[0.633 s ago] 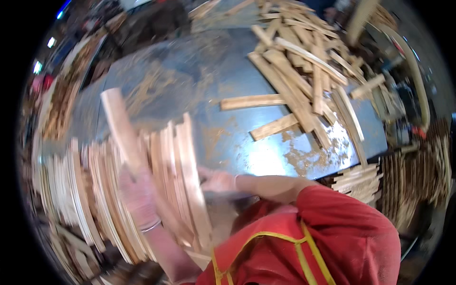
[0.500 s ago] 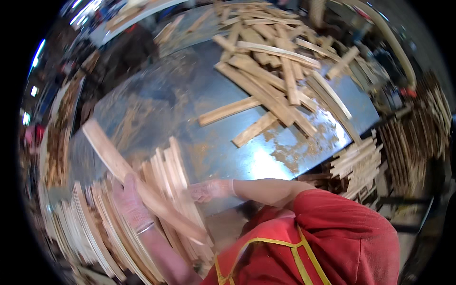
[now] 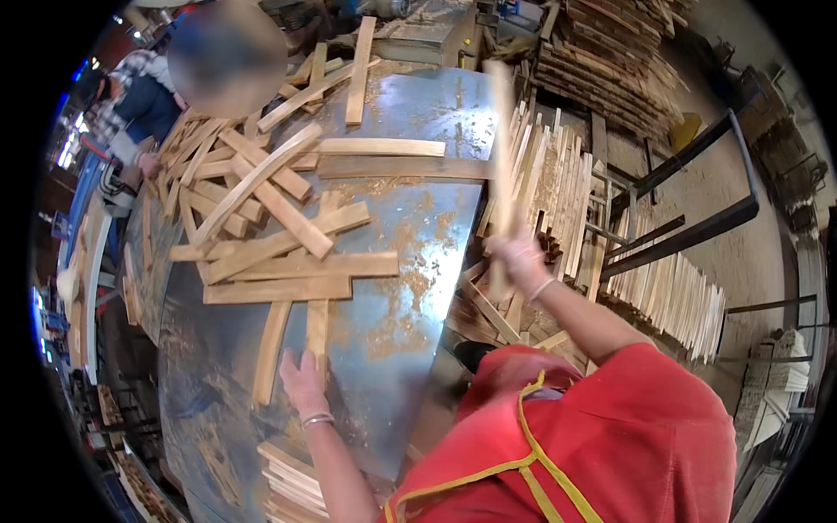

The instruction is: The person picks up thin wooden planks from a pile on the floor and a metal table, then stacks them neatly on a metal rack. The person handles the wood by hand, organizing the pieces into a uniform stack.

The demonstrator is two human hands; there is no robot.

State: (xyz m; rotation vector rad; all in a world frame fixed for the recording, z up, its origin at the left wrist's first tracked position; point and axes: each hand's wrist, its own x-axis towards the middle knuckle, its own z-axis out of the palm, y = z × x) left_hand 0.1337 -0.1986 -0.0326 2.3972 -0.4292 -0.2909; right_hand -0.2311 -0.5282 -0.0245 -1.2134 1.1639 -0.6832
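Observation:
In my gloved right hand (image 3: 520,261) is a long wooden slat (image 3: 500,157), gripped near its lower end and standing up in view, slightly blurred. It is past the right edge of the metal table, above stacked slats. My gloved left hand (image 3: 303,388) is over the table with thumb and fingers apart. Its fingertips are beside the near ends of a straight slat (image 3: 316,336) and a curved slat (image 3: 272,349); whether they touch is hard to tell. Both lie at the near side of a loose heap of slats (image 3: 279,205).
The metal table (image 3: 392,331) carries patches of sawdust. A small slat stack (image 3: 292,479) sits near my left forearm. To the right are rows of slats (image 3: 558,192), a black metal frame (image 3: 697,227) and a tall wood pile (image 3: 602,70). Another person (image 3: 144,96) works at the far left.
The view has swung right. Earlier my left hand held a slat above the stack at left; now it is empty near the heap, and my right hand holds a slat at the right.

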